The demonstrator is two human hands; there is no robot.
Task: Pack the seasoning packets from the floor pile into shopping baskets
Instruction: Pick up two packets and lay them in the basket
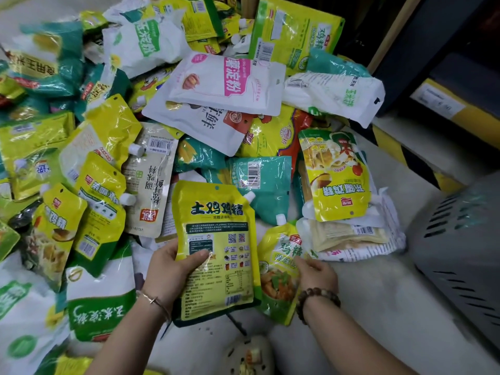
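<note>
The left hand (173,269) grips a yellow spouted pouch (216,239) by its near left edge, thumb pressed across the front, fingers curled behind, holding it above the pile (108,158) on the floor. The right hand (316,272) reaches a second yellow-green pouch (278,272) just to the right; its fingertips meet the edge, but I cannot tell whether they pinch it. A grey basket (460,253) sits at the right. The film looks slick, so a one-edge hold could let a pouch slide free on the way over
</note>
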